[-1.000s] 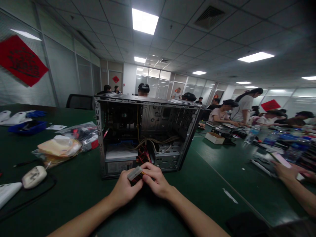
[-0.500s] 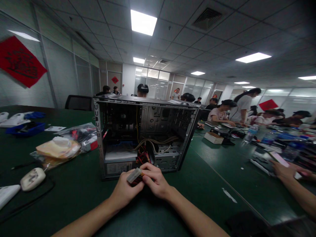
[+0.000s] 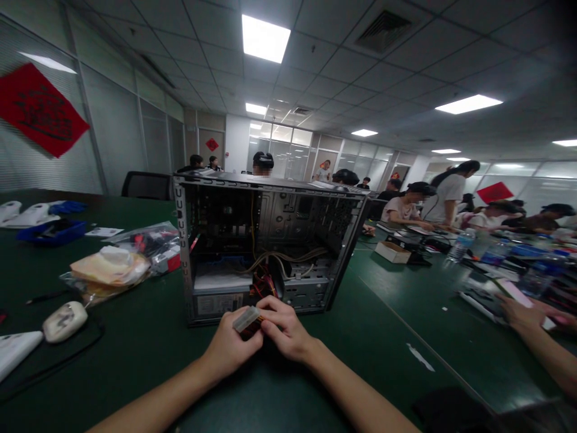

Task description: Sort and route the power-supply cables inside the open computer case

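Note:
An open computer case (image 3: 288, 185) stands upright on the green table, its inside facing me. Just in front of it, my left hand (image 3: 232, 343) is closed around a pale, wide power connector (image 3: 246, 319). My right hand (image 3: 288, 329) pinches the coloured wires where they meet that connector. Red, yellow and black wires (image 3: 264, 282) run from there back into the case. At the case's lower left is the power supply (image 3: 219, 304), with a label on its side. Pale cables (image 3: 288, 258) lie across the drive bay on the right.
Left of the case lie a plastic bag with tissues (image 3: 108, 267), a white mouse (image 3: 65, 322) with its cord and a blue tray (image 3: 51, 233). Rightward are a small box (image 3: 392, 252), water bottles (image 3: 462, 245) and another person's hand (image 3: 518, 310) holding a pink object. People work farther back.
The view has shifted slightly, so the scene sits a little farther right. Both hands keep their hold on the connector and its wires, almost unmoved.

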A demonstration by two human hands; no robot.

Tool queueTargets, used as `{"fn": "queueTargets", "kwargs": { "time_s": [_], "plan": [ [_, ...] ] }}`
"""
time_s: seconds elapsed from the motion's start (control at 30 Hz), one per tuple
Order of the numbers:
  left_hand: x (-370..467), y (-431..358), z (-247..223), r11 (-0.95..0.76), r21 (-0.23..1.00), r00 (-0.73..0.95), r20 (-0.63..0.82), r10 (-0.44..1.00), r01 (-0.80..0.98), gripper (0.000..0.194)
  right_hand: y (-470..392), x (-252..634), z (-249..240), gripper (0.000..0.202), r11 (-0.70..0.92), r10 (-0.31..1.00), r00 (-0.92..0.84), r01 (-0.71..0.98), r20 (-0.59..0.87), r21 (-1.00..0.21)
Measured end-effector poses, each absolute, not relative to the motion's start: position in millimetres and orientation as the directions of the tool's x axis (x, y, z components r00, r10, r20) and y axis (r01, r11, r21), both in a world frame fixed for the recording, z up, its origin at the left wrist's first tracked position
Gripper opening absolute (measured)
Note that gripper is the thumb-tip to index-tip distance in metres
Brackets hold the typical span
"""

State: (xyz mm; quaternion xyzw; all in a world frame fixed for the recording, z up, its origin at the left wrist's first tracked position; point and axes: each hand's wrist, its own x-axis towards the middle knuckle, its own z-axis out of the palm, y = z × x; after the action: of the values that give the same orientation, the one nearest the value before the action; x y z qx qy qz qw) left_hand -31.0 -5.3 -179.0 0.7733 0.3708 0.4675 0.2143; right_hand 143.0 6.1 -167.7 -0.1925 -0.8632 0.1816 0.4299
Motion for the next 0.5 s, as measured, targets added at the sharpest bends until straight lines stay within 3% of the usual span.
{"fn": "queueTargets", "kwargs": {
  "time_s": [0.5],
  "plan": [
    [-32.4, -2.9, -188.8, -0.517, 0.835, 0.277, 0.46, 0.844, 0.189, 0.014, 5.6, 142.6, -167.9, 0.047, 0.849, 0.51, -0.535, 0.184, 0.674, -0.496]
  ]
}}
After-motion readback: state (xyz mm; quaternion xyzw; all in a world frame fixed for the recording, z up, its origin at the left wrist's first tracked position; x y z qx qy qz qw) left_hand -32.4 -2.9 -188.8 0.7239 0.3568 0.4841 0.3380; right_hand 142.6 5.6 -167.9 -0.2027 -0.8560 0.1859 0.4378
